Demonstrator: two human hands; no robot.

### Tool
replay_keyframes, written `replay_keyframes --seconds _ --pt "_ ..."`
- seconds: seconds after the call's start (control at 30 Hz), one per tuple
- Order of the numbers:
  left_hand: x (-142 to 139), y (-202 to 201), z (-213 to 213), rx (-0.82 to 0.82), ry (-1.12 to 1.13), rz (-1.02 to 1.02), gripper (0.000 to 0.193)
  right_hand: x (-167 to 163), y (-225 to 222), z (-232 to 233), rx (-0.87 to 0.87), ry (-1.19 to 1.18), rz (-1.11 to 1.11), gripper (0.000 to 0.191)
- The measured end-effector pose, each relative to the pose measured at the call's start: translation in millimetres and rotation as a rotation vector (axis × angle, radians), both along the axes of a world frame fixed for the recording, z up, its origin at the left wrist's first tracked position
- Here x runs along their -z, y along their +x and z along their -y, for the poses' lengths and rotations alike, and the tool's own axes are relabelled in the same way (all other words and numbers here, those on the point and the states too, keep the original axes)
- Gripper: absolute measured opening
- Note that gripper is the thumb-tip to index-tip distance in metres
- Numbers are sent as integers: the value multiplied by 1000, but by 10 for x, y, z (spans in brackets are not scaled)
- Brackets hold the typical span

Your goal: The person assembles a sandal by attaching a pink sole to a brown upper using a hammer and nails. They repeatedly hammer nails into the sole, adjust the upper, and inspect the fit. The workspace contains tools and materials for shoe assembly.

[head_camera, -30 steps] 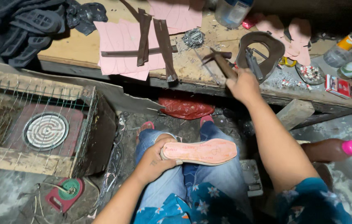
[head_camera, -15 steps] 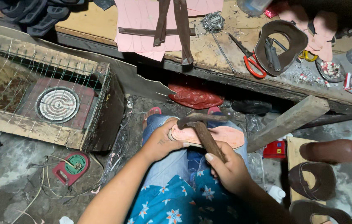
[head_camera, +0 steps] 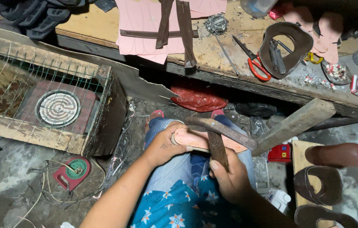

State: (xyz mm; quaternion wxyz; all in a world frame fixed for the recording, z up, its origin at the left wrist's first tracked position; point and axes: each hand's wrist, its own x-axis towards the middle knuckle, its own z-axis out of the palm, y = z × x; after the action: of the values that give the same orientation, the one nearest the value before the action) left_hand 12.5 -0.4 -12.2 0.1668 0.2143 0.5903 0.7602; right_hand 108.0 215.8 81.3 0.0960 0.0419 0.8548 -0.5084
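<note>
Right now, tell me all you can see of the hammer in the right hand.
The hammer has a long, dark, worn metal head and a rough brown wooden handle. The right hand grips the handle low down, holding it upright over the lap. Its head lies across the pink sole, which the left hand steadies.

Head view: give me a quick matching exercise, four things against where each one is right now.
Things:
1. pink sole
2. hammer
3. scissors
4. round heating coil

Places:
A. on the workbench
B. in the right hand
C. inside the wire-covered box
D. on the lap, held by the left hand

Pairs: 1-D, 2-B, 3-A, 4-C
</note>
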Motion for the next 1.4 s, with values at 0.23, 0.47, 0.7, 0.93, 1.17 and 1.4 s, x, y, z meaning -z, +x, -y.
replay_keyframes --seconds 0.23,0.47,0.7,0.93,1.17,1.4 --pt "-26 -5 7 -8 6 85 64 80 11 9 37 -48 163 32" --pt "88 10 9 16 8 34 57 62 -69 71 -37 174 141 32" --pt "-41 85 -32 -34 1 -38 51 -182 -634 -307 19 306 -343 43" --pt "-811 128 -110 -136 -969 -316 60 65 -1477 -882 169 700 -490 52" --pt "-1013 148 -647 -6 -1239 -652 65 415 -2054 -1212 191 843 -459 53" --pt "-865 -2 -1063 58 -1197 -740 89 537 -2094 -1329 174 739 -625 54"
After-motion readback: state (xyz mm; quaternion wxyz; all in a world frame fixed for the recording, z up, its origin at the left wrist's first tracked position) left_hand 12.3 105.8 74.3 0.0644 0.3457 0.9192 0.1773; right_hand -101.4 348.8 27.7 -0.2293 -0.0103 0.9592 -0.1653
